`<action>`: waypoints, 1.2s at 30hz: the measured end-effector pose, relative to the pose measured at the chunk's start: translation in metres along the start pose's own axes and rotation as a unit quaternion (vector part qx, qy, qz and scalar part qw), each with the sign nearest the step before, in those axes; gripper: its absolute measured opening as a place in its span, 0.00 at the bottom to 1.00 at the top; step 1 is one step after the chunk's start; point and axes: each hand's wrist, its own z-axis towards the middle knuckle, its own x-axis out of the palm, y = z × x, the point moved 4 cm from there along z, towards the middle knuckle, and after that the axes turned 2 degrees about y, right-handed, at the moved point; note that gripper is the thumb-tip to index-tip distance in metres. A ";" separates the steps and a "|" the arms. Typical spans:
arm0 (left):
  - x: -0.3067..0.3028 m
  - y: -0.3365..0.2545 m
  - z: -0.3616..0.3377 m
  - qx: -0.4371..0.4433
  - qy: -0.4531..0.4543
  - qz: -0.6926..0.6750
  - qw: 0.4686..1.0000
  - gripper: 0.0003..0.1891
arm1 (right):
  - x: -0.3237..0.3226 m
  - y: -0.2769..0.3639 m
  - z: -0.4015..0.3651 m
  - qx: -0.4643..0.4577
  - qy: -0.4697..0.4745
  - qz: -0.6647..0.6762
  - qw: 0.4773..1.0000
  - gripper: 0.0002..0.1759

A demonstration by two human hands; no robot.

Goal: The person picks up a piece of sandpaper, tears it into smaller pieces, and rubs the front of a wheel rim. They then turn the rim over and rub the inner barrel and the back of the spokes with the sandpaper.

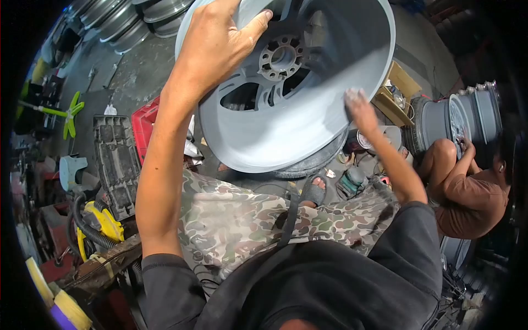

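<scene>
A large grey wheel rim (264, 140) stands tilted in front of me, its inner barrel and spokes showing. At the rim's upper left edge is my left hand (220, 41), thumb stretched out to the right and the other fingers mostly cut off by the frame's top or hidden. Against the right side of the barrel's inner surface lies my right hand (360, 107), its fingers blurred and whitish at the tips; what they hold, if anything, cannot be made out. Under the rim a dark tyre (316, 165) lies on the floor.
Another person (467, 187) crouches at the right beside more rims (484, 115). An open cardboard box (397, 93) sits right of the rim. Stacked rims (113, 22) are at the upper left, with a red crate (144, 124) and a yellow tool (104, 223) at left.
</scene>
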 end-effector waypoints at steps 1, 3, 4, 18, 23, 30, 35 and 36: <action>-0.001 -0.001 0.001 0.011 -0.012 0.009 1.000 0.24 | 0.016 0.021 -0.014 0.025 -0.032 0.015 0.999 0.29; -0.002 -0.003 0.000 0.006 -0.013 0.019 1.000 0.24 | 0.036 0.128 -0.028 0.107 0.010 0.203 0.973 0.30; -0.002 -0.004 -0.002 -0.004 -0.009 0.028 1.000 0.24 | 0.022 0.187 -0.018 0.160 0.007 0.351 0.922 0.26; -0.011 -0.023 -0.001 -0.004 0.027 0.012 1.000 0.20 | -0.002 0.030 -0.060 -0.030 0.062 0.107 0.992 0.32; -0.009 -0.028 -0.014 -0.098 0.049 -0.090 0.990 0.19 | -0.020 -0.038 -0.039 0.001 0.015 -0.044 0.999 0.31; 0.019 -0.030 -0.040 -0.081 0.016 -0.048 0.995 0.23 | -0.024 0.240 -0.040 0.150 -0.052 0.466 0.870 0.23; 0.022 -0.064 -0.045 -0.046 0.009 -0.045 0.998 0.20 | -0.069 0.266 -0.039 0.115 -0.019 0.546 0.830 0.22; 0.020 -0.064 -0.044 -0.040 -0.001 -0.036 0.999 0.19 | -0.054 0.264 -0.040 0.118 0.005 0.535 0.837 0.23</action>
